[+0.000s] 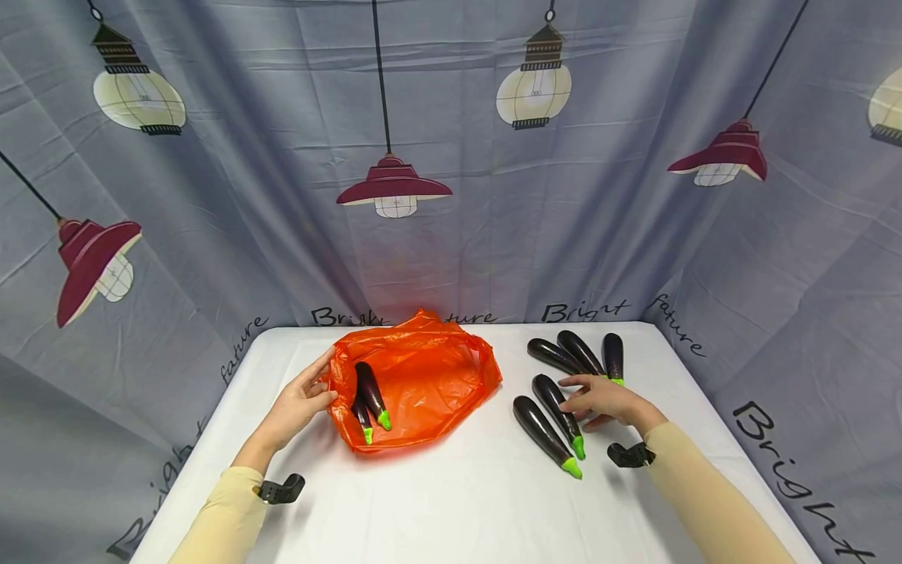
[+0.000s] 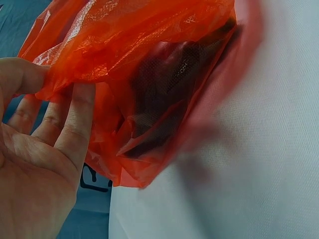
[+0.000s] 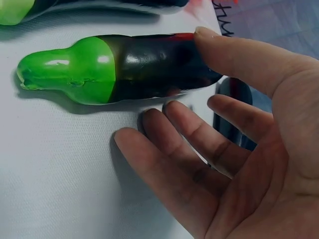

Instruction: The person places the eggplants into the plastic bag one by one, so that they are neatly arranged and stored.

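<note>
An orange-red plastic bag (image 1: 430, 376) stands with its mouth spread on the table's left half. My left hand (image 1: 292, 411) pinches the bag's left rim between thumb and fingers. Two dark eggplants (image 1: 369, 388) with green stem ends lie inside; in the left wrist view they are dim shapes behind the film. My right hand (image 1: 609, 399) is at an eggplant (image 3: 154, 67), fingers spread and relaxed, not closed round it. The thumb lies over its far end, and whether it touches is unclear. Another eggplant (image 1: 541, 431) lies just to its left.
Behind the right hand, several more eggplants (image 1: 553, 356) lie near the back edge of the white table (image 1: 423, 509). A grey curtain (image 1: 451, 258) printed with lamps and lettering hangs behind and at both sides. Each wrist wears a black strap (image 1: 282, 489).
</note>
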The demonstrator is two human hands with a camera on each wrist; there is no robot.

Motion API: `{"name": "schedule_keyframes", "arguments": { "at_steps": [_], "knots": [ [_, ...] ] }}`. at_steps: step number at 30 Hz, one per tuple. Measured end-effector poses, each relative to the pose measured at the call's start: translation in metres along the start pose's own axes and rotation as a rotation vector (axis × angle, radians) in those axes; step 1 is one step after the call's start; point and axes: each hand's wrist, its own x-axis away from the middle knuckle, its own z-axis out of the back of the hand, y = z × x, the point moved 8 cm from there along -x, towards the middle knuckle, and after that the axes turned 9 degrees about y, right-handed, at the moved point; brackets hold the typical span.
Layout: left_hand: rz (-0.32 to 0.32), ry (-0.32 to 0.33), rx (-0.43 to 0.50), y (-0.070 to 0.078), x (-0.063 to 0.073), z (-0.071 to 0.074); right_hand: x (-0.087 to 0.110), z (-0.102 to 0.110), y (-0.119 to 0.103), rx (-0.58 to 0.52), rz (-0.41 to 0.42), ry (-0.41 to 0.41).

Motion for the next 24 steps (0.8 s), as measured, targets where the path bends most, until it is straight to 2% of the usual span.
{"name": "schedule_keyframes", "arguments": {
  "at_steps": [7,24],
  "knots": [
    [0.003,-0.003,0.010,-0.0004,0.0000,-0.0004,-0.0053,-0.0026,0.0065,-0.020,-0.030,-0.003],
    [0.003,-0.006,0.017,-0.0013,0.0002,-0.0009,-0.0086,-0.0056,0.0085,-0.029,-0.031,0.003]
  ]
}}
